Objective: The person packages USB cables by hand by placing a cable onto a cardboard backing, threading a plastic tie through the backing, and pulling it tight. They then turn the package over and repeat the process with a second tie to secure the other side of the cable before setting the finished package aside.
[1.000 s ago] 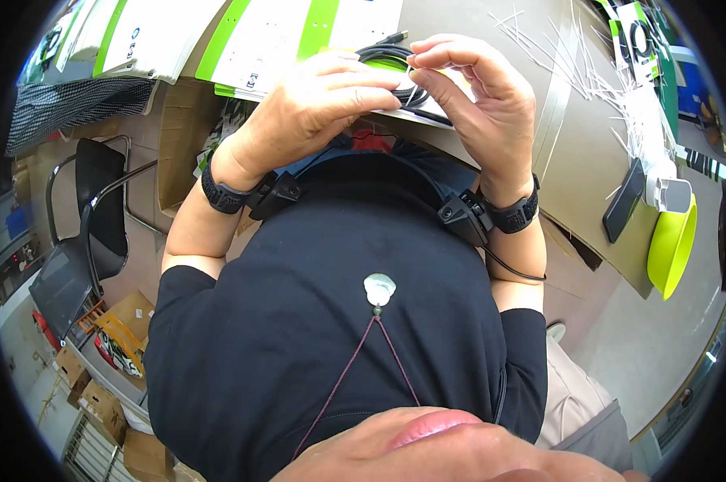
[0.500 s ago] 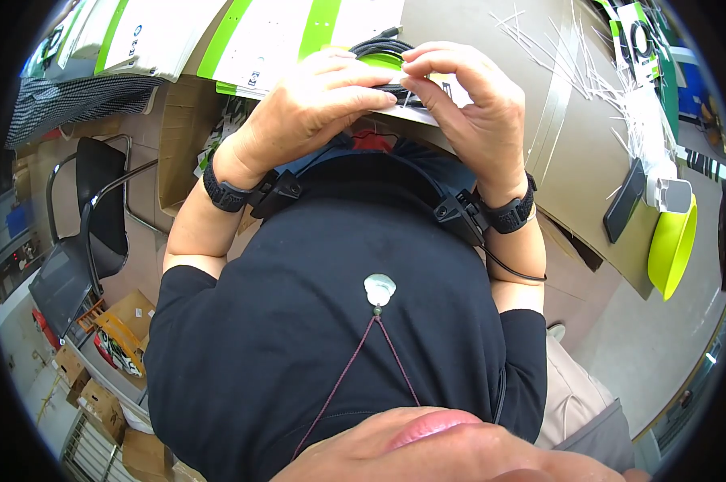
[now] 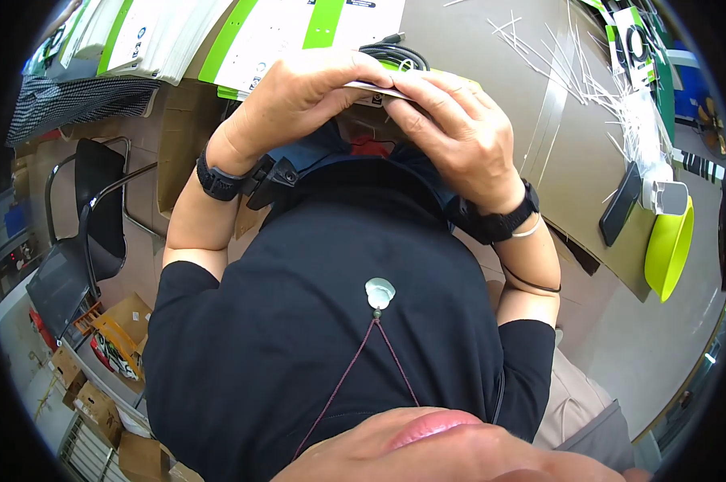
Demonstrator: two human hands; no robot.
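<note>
My left hand and my right hand meet at the table's near edge, both closed on a white and green backing card. The card is tilted so that its near edge faces me. A coiled black cable lies against its far side, with a plug end sticking up. My left thumb and fingers pinch the card's near edge from the left. From the right, the fingers of my other hand press on the same edge. What my fingertips do behind the card is hidden.
Flat white and green cards lie at the far left, beside stacked cards. Loose white ties are scattered on the right, near packaged cables. A black phone and a lime-green container sit at the right edge. A chair stands left.
The card has tipped up toward me, so its edge now shows. My right hand has closed down from a raised pinch at the cable onto the card's edge, beside my left hand.
</note>
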